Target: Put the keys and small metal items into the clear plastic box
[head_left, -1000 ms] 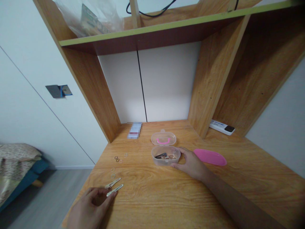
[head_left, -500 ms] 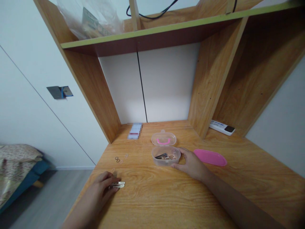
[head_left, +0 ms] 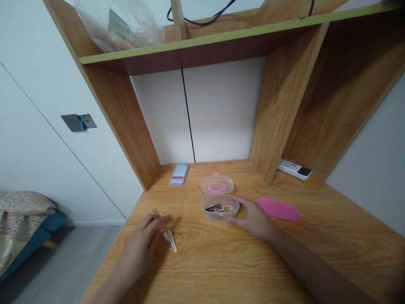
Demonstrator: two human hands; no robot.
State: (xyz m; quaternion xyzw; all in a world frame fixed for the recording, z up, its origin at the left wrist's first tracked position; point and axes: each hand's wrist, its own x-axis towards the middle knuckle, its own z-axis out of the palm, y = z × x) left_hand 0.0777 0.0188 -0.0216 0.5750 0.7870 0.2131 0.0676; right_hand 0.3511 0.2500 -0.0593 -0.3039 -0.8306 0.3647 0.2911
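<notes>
**While the right hand (head_left: pixel 253 217) clasps the clear box (head_left: pixel 220 207), two hair clips (head_left: pixel 170 240) lie by the left hand (head_left: pixel 144 241)**

As the head camera looks down on the wooden desk (head_left: pixel 221 264), here is the left hand, palm down and fingers stretched out flat, closed on nothing. Right beside its thumb side lie the hair clips: two of them, metal, pressed side by side. Their long axis runs on a slant, the far ends up by the fingertips, the near ends pointing toward the person and a touch to the right. Whether a finger actually touches them, I cannot tell.

Just past the fingertips are the small rings (head_left: pixel 155 211): two dark ones together, one pale one a little to the right, three that I can count.

Over to the right hand: fingers curled round the box's right wall, thumb on the near side, a firm clasp. One box, with dark and metal bits inside too small to name. Its hinged lid (head_left: pixel 217 184) lies open behind it, a pink handle on it.

Near that hand, to its right, lies one pink oval lid (head_left: pixel 278 209). One white remote (head_left: pixel 294 169) rests farther back on the right, and one blurred card (head_left: pixel 179 174) at the back.
</notes>
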